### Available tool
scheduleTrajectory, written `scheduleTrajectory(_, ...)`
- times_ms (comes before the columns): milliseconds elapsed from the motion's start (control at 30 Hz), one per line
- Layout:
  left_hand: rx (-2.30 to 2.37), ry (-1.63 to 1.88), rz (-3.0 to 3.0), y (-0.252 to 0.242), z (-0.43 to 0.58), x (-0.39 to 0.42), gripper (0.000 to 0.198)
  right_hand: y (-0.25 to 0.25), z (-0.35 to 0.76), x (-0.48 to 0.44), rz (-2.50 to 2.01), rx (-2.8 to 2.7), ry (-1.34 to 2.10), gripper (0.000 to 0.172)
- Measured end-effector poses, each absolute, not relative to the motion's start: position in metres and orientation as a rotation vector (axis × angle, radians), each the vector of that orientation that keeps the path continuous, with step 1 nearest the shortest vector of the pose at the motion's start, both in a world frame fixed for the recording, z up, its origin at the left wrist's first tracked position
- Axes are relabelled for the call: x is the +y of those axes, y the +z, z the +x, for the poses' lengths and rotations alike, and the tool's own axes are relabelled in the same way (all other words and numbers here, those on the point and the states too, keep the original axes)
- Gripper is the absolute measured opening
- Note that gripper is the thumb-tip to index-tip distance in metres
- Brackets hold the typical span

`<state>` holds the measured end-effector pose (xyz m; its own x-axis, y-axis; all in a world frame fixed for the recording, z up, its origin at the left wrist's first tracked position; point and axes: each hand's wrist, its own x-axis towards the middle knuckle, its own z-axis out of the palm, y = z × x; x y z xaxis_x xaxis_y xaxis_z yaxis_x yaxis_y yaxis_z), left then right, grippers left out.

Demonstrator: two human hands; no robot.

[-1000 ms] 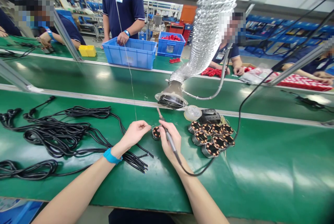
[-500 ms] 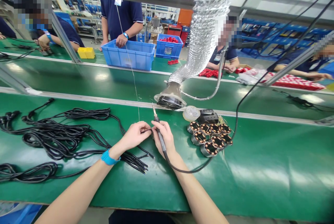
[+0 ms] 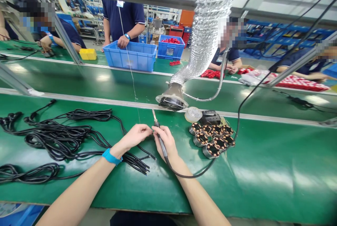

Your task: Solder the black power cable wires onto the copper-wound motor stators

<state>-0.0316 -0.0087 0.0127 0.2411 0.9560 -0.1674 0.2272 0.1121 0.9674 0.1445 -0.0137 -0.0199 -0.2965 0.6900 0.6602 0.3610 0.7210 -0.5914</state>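
Observation:
My right hand (image 3: 168,144) is closed around a soldering iron (image 3: 162,145), its metal tip pointing up and away from me. My left hand (image 3: 137,135) is pinched shut, its fingertips meeting those of my right hand. Whatever is between these fingertips is too small and covered to make out. A thin solder wire (image 3: 129,60) hangs from above and ends just behind my left hand. Under and beside my left wrist lie black cables (image 3: 59,136) with stripped ends (image 3: 143,168). Several motor stators with copper windings (image 3: 210,151) stand together right of my right hand.
A silver exhaust duct (image 3: 207,25) ends in a hood (image 3: 172,97) beyond my hands. Near it are a round translucent container (image 3: 193,115) and a black block (image 3: 210,117). Across the bench (image 3: 276,155), co-workers sit or stand by blue crates (image 3: 129,59) and red parts (image 3: 300,82).
My hands stay close together, the left fingertips now nearer the right ones. The dark thin piece seen at my left fingertips is no longer visible. The iron has tilted slightly.

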Motion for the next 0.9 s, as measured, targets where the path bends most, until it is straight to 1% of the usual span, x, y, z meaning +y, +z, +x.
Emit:
scheduleTrajectory(200, 1.276, 0.825, 1.313, 0.009, -0.031, -0.006, 0.038, -0.023, 0.149, -0.014, -0.863, -1.866, 0.455, 0.04)
scheduleTrajectory(433, 1.296, 0.777, 1.323, 0.013, -0.031, -0.007, 0.033, -0.024, 0.144, -0.014, -0.95, -1.665, 0.638, 0.033)
scheduleTrajectory(567, 1.329, 0.801, 1.408, 0.011, -0.032, -0.006, 0.032, -0.024, 0.141, -0.013, -0.988, -1.614, 0.703, 0.034)
scheduleTrajectory(767, 1.346, 0.874, 1.529, 0.005, -0.032, -0.006, 0.03, -0.021, 0.14, -0.017, -0.996, -1.625, 0.65, 0.037)
scheduleTrajectory(833, 1.347, 0.878, 1.531, 0.005, -0.032, -0.006, 0.029, -0.015, 0.14, -0.02, -1.0, -1.62, 0.608, 0.035)
scheduleTrajectory(900, 1.353, 0.872, 1.519, 0.005, -0.032, -0.007, 0.029, -0.008, 0.141, -0.022, -1.002, -1.592, 0.549, 0.03)
